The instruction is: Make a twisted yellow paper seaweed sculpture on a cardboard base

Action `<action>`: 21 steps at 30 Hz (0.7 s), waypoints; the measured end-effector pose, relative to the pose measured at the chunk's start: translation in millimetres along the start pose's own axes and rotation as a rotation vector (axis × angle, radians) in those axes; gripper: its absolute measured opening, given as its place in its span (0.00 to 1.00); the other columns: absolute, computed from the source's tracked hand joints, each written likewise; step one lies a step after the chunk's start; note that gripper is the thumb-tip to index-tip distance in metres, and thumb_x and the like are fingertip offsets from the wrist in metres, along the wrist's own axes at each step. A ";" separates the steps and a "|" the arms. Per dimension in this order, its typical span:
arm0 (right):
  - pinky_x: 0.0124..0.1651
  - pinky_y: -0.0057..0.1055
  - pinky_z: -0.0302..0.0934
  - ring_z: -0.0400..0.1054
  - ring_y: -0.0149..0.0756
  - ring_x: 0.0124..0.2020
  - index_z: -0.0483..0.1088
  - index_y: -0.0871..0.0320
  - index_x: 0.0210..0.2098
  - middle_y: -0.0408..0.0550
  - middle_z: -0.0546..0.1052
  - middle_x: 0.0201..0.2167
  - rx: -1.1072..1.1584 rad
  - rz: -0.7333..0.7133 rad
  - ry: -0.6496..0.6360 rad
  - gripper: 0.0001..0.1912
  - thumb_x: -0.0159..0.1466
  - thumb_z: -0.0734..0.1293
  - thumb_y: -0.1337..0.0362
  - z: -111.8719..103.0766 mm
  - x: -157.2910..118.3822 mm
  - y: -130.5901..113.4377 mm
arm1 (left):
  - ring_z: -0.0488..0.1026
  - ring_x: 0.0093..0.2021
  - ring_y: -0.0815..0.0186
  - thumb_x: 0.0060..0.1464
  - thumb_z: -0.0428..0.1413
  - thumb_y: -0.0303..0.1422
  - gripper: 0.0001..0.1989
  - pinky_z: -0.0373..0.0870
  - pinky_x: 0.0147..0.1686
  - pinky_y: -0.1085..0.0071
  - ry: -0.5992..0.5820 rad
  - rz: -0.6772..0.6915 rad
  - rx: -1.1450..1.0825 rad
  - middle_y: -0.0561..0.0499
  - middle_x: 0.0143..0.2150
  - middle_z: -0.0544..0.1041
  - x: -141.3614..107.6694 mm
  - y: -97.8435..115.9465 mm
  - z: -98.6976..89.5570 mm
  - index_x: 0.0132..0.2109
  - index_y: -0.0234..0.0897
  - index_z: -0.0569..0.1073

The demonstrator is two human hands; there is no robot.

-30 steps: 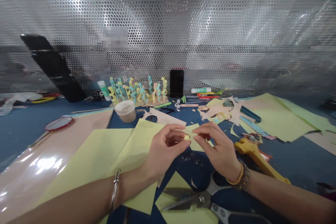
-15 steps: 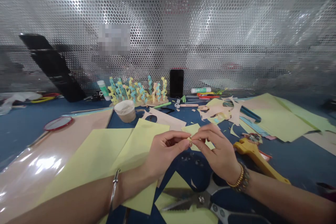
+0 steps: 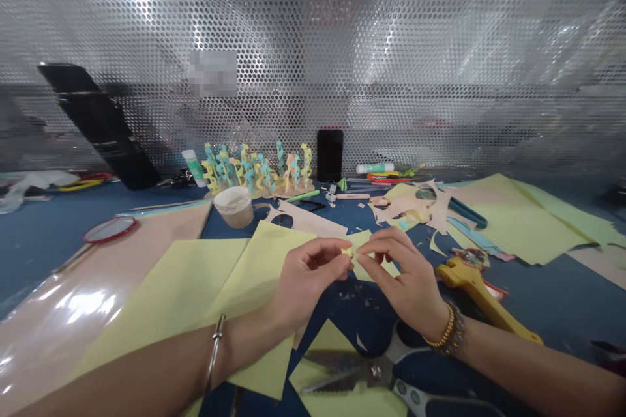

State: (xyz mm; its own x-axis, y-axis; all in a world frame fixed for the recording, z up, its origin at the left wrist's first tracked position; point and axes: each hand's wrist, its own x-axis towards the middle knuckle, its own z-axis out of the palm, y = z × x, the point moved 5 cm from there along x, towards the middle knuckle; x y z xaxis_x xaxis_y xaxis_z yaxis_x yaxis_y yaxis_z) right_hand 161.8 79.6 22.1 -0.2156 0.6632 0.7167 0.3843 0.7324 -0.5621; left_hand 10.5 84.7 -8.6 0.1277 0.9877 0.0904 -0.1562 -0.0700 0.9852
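A tiny folded piece of pale yellow paper [image 3: 347,251] is pinched between the fingertips of my left hand [image 3: 308,277] and my right hand [image 3: 403,270]. Under my hands lie sheets of pale yellow paper [image 3: 259,260] on a blue work mat [image 3: 337,303]. Large steel scissors [image 3: 372,371] with dark handles rest below my right wrist, partly on a yellow paper scrap. A yellow-handled tool [image 3: 482,296] lies to the right of my right hand. Most of the small piece is hidden by my fingers.
At the back stand a wooden base of blue and yellow paper figures [image 3: 257,172], a black phone [image 3: 329,155], a paper cup [image 3: 233,206] and glue sticks [image 3: 194,168]. Cut paper scraps [image 3: 405,205] lie to the right, before a perforated metal wall [image 3: 313,39].
My hands have drawn together around the small yellow piece and now hold it a little higher. The scissors and papers on the mat have not moved.
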 end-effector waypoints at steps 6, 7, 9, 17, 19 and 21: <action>0.33 0.29 0.60 0.63 0.29 0.30 0.71 0.56 0.35 0.45 0.67 0.33 0.013 -0.010 0.004 0.06 0.61 0.65 0.72 0.5 0.6 -0.4 | 0.72 0.32 0.70 0.50 0.61 0.35 0.13 0.72 0.32 0.76 -0.028 0.015 0.033 0.52 0.34 0.77 -1.4 0.4 1.8 0.44 0.41 0.77; 0.33 0.29 0.61 0.63 0.29 0.29 0.72 0.56 0.35 0.45 0.67 0.34 0.017 -0.011 0.002 0.06 0.61 0.65 0.72 0.6 0.4 -0.5 | 0.73 0.32 0.70 0.49 0.61 0.35 0.13 0.72 0.32 0.77 -0.027 0.009 0.037 0.52 0.33 0.77 -1.4 -0.1 1.7 0.44 0.40 0.77; 0.33 0.28 0.61 0.62 0.28 0.28 0.72 0.56 0.36 0.45 0.67 0.34 0.020 -0.012 0.000 0.06 0.61 0.66 0.72 0.6 -0.4 -0.5 | 0.72 0.31 0.70 0.49 0.62 0.35 0.12 0.71 0.32 0.77 -0.033 0.003 0.038 0.52 0.31 0.77 -1.2 -1.0 1.8 0.42 0.39 0.77; 0.33 0.28 0.61 0.63 0.30 0.32 0.72 0.57 0.33 0.45 0.67 0.33 0.033 -0.039 -0.008 0.05 0.60 0.67 0.72 1.0 -1.2 -0.1 | 0.73 0.30 0.72 0.51 0.60 0.34 0.08 0.70 0.30 0.78 -0.079 -0.020 -0.050 0.51 0.30 0.79 -0.7 -0.9 4.6 0.39 0.38 0.79; 0.34 0.28 0.61 0.63 0.31 0.33 0.72 0.57 0.33 0.46 0.67 0.32 0.024 -0.054 -0.011 0.05 0.60 0.67 0.73 0.9 -0.8 -1.3 | 0.73 0.29 0.72 0.51 0.60 0.33 0.08 0.70 0.29 0.79 -0.077 -0.024 -0.057 0.51 0.29 0.79 -0.6 0.3 4.8 0.38 0.37 0.80; 0.36 0.28 0.61 0.63 0.31 0.33 0.71 0.57 0.33 0.45 0.68 0.32 0.011 -0.072 -0.018 0.05 0.60 0.66 0.73 0.7 -0.6 -3.3 | 0.72 0.28 0.72 0.51 0.61 0.33 0.07 0.70 0.29 0.79 -0.068 -0.023 -0.052 0.52 0.27 0.78 -0.3 0.7 4.4 0.37 0.37 0.80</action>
State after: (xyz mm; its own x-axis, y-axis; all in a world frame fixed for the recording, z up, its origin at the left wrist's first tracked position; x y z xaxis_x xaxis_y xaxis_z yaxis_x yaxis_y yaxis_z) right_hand 160.0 76.9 23.3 -0.2583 0.6116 0.7479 0.3572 0.7797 -0.5143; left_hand 14.7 83.7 -7.3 0.1981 0.9770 0.0788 -0.2032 -0.0377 0.9784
